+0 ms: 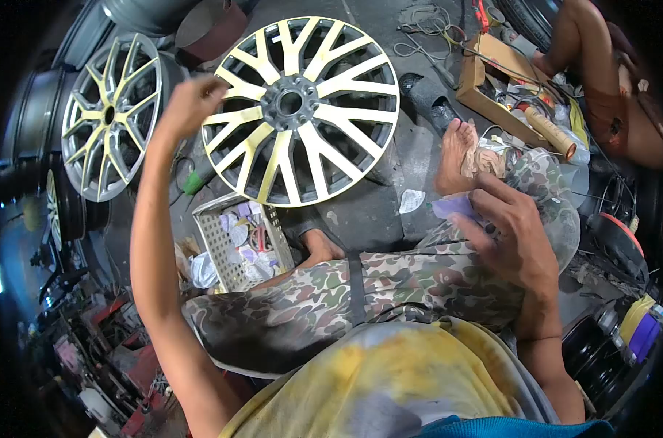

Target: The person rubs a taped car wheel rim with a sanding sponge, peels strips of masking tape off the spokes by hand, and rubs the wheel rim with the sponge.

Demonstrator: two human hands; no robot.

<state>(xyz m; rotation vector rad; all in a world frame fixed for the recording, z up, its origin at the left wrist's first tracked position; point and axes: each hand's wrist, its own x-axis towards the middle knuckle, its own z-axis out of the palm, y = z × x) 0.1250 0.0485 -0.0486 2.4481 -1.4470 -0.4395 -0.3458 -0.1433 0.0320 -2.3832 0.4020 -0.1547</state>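
A large multi-spoke alloy wheel [324, 157], with pale yellow spoke faces and a dark grey barrel, lies face up in front of me. My left hand [191, 106] is at its left edge with bent fingers. The hand is slightly smeared, and I cannot tell whether it grips the rim or only hovers over it. Above my knee, my right hand [512, 230] has its fingers bent around a purple piece of sandpaper [454, 206]. This hand is apart from the wheel.
A second wheel [112, 117] stands at the left. A perforated basket [233, 271] holds scraps of sandpaper. A cardboard box [492, 80] of odds and ends and a cable [423, 33] lie at the upper right. Another person's leg [583, 36] shows there. A white scrap [412, 201] lies on the floor.
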